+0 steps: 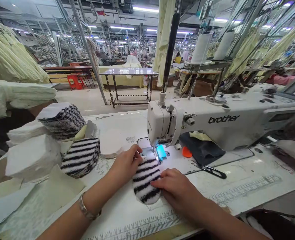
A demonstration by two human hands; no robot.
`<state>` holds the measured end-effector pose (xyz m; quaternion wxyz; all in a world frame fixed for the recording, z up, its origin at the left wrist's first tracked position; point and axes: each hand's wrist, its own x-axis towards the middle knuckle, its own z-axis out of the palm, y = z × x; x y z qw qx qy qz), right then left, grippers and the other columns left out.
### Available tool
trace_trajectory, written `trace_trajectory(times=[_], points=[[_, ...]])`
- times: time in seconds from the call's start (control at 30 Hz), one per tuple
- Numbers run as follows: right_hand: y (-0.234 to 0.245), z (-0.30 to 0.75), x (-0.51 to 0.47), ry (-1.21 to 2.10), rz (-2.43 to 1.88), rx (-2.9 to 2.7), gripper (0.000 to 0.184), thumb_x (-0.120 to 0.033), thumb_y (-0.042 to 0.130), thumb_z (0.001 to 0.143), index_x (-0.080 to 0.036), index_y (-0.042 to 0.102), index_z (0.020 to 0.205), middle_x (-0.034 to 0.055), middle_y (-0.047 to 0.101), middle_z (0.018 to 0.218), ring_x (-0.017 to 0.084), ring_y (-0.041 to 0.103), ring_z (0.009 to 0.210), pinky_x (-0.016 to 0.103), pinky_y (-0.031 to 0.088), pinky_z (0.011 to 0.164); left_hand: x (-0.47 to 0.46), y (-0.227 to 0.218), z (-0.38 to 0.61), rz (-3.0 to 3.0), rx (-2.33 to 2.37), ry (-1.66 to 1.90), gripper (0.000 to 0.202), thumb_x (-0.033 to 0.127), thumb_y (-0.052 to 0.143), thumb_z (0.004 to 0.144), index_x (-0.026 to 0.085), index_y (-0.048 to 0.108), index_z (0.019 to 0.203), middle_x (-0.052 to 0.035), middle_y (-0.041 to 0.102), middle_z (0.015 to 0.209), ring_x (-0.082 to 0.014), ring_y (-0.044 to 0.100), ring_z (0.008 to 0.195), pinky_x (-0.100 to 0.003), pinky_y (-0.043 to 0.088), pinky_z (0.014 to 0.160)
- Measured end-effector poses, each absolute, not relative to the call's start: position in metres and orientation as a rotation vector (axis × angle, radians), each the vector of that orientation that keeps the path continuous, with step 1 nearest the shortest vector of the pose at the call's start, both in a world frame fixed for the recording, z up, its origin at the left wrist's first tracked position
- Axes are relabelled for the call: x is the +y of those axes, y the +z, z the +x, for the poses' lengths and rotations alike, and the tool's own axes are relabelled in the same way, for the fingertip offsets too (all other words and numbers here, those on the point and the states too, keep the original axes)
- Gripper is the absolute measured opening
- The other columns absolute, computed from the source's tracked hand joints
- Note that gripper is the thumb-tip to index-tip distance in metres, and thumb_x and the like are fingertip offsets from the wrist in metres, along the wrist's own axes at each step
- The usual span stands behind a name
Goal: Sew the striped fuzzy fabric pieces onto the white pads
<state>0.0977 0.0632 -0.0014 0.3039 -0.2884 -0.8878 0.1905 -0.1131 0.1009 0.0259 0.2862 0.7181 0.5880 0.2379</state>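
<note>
A small black-and-white striped fuzzy fabric piece (146, 180) lies on the white sewing table (239, 186), its far edge under the lit needle area (155, 150) of a white Brother sewing machine (222, 125). My left hand (125, 165) presses on the piece's left side, fingers curled toward the presser foot. On the piece's right side lies my right hand (177, 189), fingers flat and together. A metal bracelet (85, 208) sits on my left wrist.
Stacks of striped pieces (81, 156) (62, 120) and white pieces (32, 158) stand at the left. Black scissors (209, 170), an orange clip (187, 152) and dark cloth (202, 150) lie by the machine. Thread cones (201, 46) stand behind. A table (128, 72) stands beyond the aisle.
</note>
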Motion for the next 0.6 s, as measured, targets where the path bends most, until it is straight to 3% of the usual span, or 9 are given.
trace_trajectory(times=[0.13,0.37,0.6], points=[[-0.006,0.096,0.064,0.362,-0.753,-2.416,0.02,-0.009,0.046,0.081,-0.019,0.062,0.088,0.0024,0.058,0.071,0.017,0.048,0.072,0.029,0.032,0.063,0.103,0.023,-0.113,2.012,1.651,0.611,0.009,0.018,0.043,0.079,0.022,0.049,0.085,-0.0004,0.063,0.08,-0.0206,0.057,0.076,-0.031,0.039,0.067],[-0.002,0.099,0.067,0.255,-0.826,-2.517,0.022,-0.011,0.048,0.081,-0.022,0.065,0.092,0.0028,0.053,0.074,0.015,0.044,0.066,0.027,0.03,0.06,0.108,0.007,-0.12,2.053,1.676,0.599,0.015,0.034,0.046,0.078,0.023,0.053,0.086,-0.0008,0.065,0.08,-0.0218,0.059,0.075,-0.032,0.041,0.066],[-0.008,0.1,0.067,0.226,-0.779,-2.419,0.019,-0.017,0.043,0.088,-0.019,0.06,0.082,0.0013,0.051,0.07,0.014,0.042,0.063,0.027,0.028,0.058,0.11,0.004,-0.124,2.091,1.634,0.627,0.018,0.033,0.043,0.077,0.023,0.057,0.081,0.0002,0.065,0.078,-0.0198,0.059,0.073,-0.031,0.043,0.067]])
